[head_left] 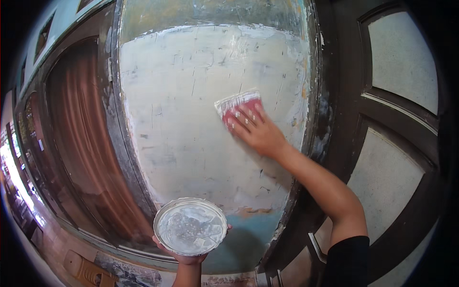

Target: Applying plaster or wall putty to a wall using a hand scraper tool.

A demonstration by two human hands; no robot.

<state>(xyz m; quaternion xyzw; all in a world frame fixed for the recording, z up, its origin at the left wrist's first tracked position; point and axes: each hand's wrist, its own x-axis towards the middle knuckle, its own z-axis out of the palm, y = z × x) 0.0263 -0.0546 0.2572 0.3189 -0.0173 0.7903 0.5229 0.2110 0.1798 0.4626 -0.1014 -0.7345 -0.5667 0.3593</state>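
Observation:
A wall panel [167, 115] stands before me, coated with whitish filler and marked by short dark scratches. Against its right-hand part, my right hand [258, 132] presses a red putty spreader [245, 104] whose far edge is caked white. The fingers lie over the spreader's back, somewhat smeared by motion. Low in front of the panel, my left hand [192, 259] holds a round shallow lid [191, 202] from beneath, fingers showing at both sides of its rim. Wet greyish-white putty [184, 229] lies in the lid.
Dark wooden frames border the panel. A window with a brown curtain [79, 124] is at left, and a dark door [349, 119] with pale panels at right. A brown plastic chair or stool [83, 269] stands low at left.

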